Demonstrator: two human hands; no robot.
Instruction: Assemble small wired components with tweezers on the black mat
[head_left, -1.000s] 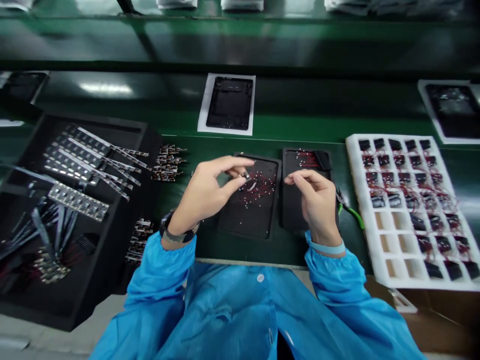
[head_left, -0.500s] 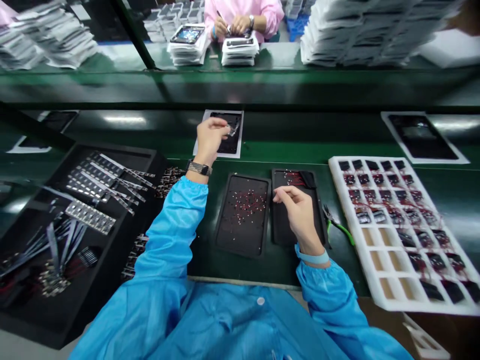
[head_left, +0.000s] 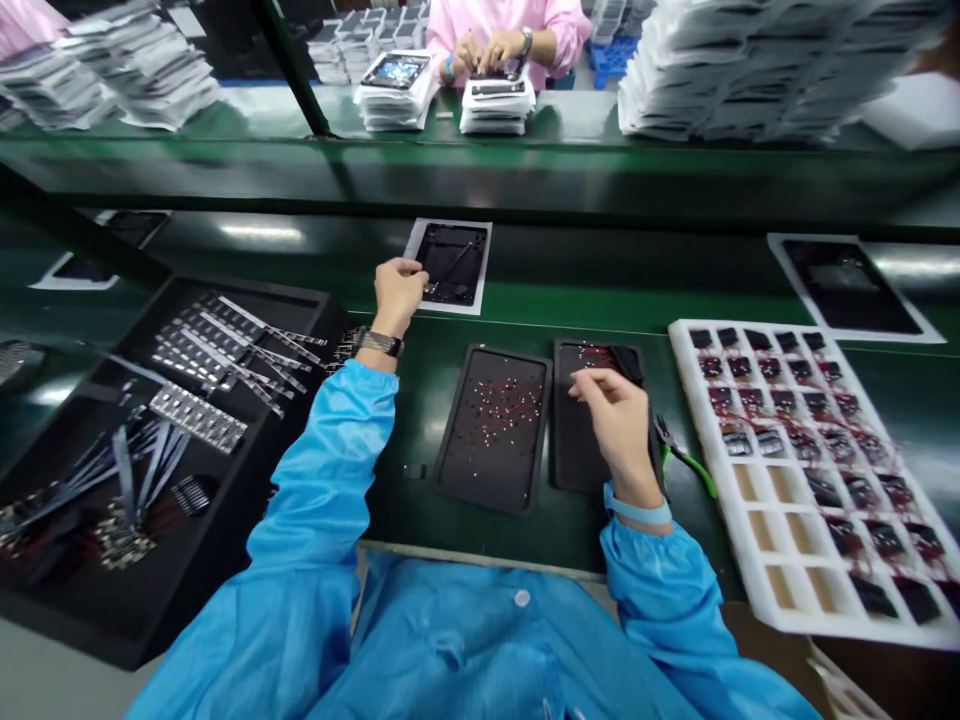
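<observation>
My left hand (head_left: 396, 285) is stretched forward with its fingers curled at the left edge of a black device shell on a white sheet (head_left: 450, 264) on the green belt. What the fingers hold, if anything, is hidden. My right hand (head_left: 616, 418) hovers over a black tray (head_left: 581, 450), thumb and fingers pinched together near a bunch of red wires (head_left: 600, 355) at the tray's top. Beside it lies a second black tray (head_left: 495, 428) scattered with small red-wired parts.
A large black tray of circuit strips (head_left: 187, 400) fills the left. A white foam grid of small black parts (head_left: 802, 460) sits at the right, green-handled cutters (head_left: 686, 455) beside it. Another device on a white sheet (head_left: 851, 285) lies farther right. Across the belt, a person in pink (head_left: 499, 40) works among stacks.
My left hand left the parts tray, reached to the device on the belt, and now sits lower at its left edge. My right hand stayed over the right tray.
</observation>
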